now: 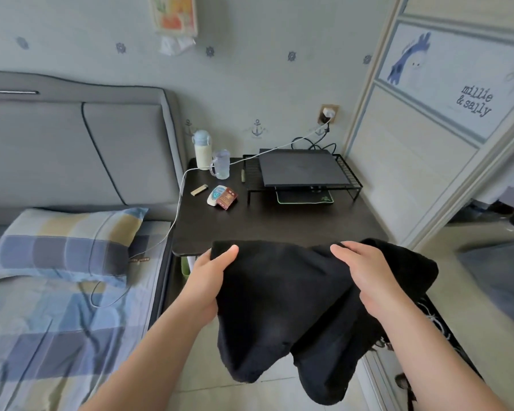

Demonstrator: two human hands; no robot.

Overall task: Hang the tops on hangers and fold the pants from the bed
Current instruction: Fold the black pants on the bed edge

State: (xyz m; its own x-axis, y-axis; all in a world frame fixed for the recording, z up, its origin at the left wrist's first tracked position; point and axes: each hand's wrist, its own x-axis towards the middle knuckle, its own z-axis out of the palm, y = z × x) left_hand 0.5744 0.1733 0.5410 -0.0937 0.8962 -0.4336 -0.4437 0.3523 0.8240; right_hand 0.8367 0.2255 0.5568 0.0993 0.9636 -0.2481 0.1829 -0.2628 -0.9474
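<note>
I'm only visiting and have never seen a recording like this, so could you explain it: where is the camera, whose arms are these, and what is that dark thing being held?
There is no machine here: these are a person's two bare arms. The single picture comes from a wide-angle camera worn on the head, looking forward and down, which is why straight lines look bent. The left hand and the right hand each grip the top edge of a black garment, which hangs in front of a dark table. I cannot tell whether it is a top or pants. On the table stand a bottle, a clear cup and a wire rack carrying a closed laptop. At left is a bed with a checked pillow.
</note>
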